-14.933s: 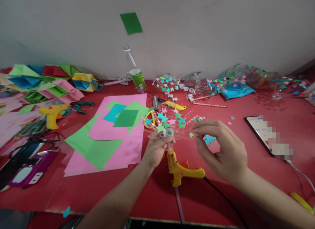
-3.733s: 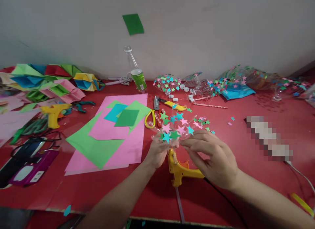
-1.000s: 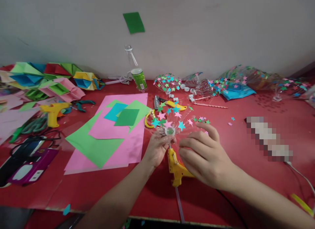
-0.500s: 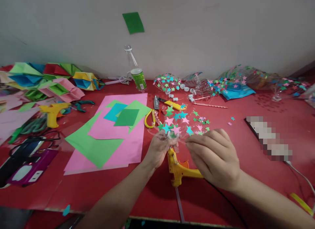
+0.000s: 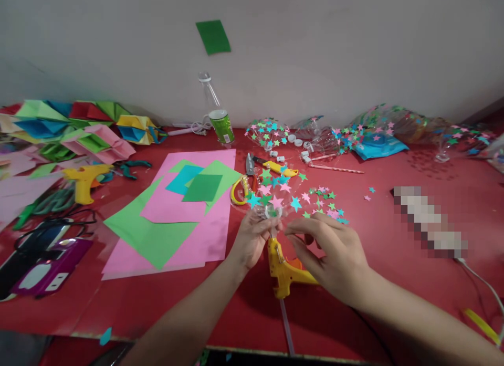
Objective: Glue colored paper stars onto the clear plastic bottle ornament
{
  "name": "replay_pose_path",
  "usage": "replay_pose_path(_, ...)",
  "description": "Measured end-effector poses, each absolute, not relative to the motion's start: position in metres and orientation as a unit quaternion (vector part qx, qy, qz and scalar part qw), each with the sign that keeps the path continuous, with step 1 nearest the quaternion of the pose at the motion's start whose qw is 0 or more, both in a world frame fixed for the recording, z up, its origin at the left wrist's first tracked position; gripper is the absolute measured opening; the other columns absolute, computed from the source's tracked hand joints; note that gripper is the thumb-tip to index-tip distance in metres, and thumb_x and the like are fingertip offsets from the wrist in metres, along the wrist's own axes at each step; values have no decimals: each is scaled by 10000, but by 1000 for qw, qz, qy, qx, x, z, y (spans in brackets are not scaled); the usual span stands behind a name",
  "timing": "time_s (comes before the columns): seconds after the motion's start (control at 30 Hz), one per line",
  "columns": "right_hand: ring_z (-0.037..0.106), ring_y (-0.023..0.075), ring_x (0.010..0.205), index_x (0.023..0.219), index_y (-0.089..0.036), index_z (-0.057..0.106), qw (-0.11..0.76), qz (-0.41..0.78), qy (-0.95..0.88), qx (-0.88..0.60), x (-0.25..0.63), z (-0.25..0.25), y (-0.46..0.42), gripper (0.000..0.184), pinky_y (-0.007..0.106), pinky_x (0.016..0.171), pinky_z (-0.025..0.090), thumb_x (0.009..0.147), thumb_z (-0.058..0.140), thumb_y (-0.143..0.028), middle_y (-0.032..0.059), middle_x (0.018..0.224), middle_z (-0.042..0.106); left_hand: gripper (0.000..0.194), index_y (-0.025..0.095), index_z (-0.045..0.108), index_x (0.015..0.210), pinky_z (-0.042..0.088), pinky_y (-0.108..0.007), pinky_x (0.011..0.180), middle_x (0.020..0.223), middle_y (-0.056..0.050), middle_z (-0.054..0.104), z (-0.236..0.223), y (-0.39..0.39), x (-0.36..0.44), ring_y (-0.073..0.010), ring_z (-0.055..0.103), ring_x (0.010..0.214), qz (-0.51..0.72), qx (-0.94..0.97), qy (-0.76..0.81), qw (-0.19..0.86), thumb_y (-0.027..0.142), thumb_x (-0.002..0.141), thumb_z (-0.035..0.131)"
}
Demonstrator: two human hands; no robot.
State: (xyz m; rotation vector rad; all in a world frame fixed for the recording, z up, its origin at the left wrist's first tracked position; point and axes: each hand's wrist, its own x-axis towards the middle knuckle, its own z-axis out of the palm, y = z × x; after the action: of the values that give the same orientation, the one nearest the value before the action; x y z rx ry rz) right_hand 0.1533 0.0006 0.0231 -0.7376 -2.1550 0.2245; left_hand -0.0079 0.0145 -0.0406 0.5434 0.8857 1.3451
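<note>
My left hand (image 5: 252, 237) is closed on the neck of a cut clear plastic bottle (image 5: 272, 212), whose flared part is dotted with pink, green and blue paper stars (image 5: 276, 203). Close to the bottle's right side, my right hand (image 5: 333, 250) has its thumb and forefinger brought together in a pinch; whatever they hold, if anything, is too small to make out. Below both hands a yellow glue gun (image 5: 280, 271) lies on the red table with a glue stick (image 5: 286, 324) sticking out of its back end. Loose small stars (image 5: 325, 200) lie beyond my right hand.
Pink and green paper sheets (image 5: 157, 245) lie left of my hands. Pliers (image 5: 249, 166) and a yellow cutter (image 5: 281, 169) sit behind the bottle. Star-covered bottle pieces (image 5: 268, 132) and an upright bottle (image 5: 221, 127) line the wall. Another glue gun (image 5: 84, 182) is at left.
My right hand has moved left and a little down, nearer the bottle neck. The starred bottle has turned slightly in my left hand, and more loose stars show.
</note>
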Motion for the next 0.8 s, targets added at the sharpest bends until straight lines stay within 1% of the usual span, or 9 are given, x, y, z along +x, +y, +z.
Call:
replay_pose_path(0.13, 528, 101, 588, 1044, -175, 559, 425, 84, -854, -287, 152, 25, 1, 179, 218, 505, 429, 893, 522, -86, 7, 753, 661, 215, 161, 630, 726, 432, -230, 574, 658, 17, 662, -38, 13, -7, -100, 584, 562, 592, 239, 396, 660, 153, 562, 768)
replay_pose_path(0.3, 551, 117, 632, 1069, -168, 568, 424, 88, -855, -286, 152, 25, 2, 208, 236, 549, 465, 887, 517, -81, 16, 752, 658, 228, 174, 616, 716, 440, -223, 569, 682, 29, 664, -35, 13, -6, -93, 584, 565, 600, 228, 394, 658, 142, 548, 767)
replay_pose_path(0.43, 538, 118, 630, 1123, -168, 557, 422, 81, -858, -283, 153, 23, 3, 238, 242, 551, 460, 900, 516, -95, 17, 756, 661, 245, 174, 618, 724, 459, -237, 593, 682, 27, 667, -36, 13, -7, -102, 593, 575, 600, 223, 397, 658, 150, 537, 774)
replay_pose_path(0.53, 527, 123, 647, 1129, -162, 569, 421, 77, -860, -278, 153, 22, 3, 249, 251, 579, 464, 898, 518, -84, 19, 748, 651, 216, 177, 619, 709, 460, -234, 601, 656, 34, 649, -35, 12, -7, -97, 582, 574, 595, 233, 400, 657, 148, 554, 767)
replay_pose_path(0.67, 520, 130, 658, 1152, -143, 575, 428, 83, -858, -272, 153, 22, 3, 277, 261, 593, 473, 887, 536, -75, 37, 786, 669, 180, 173, 631, 708, 454, -227, 604, 664, 25, 652, -37, 12, -8, -93, 575, 578, 599, 249, 386, 656, 151, 583, 759)
replay_pose_path(0.8, 528, 139, 653, 1079, -125, 609, 431, 84, -858, -266, 154, 23, 3, 222, 270, 584, 476, 869, 559, -70, 43, 760, 668, 146, 162, 629, 659, 441, -218, 585, 628, 18, 645, -40, 13, -8, -92, 575, 569, 605, 248, 379, 655, 161, 597, 761)
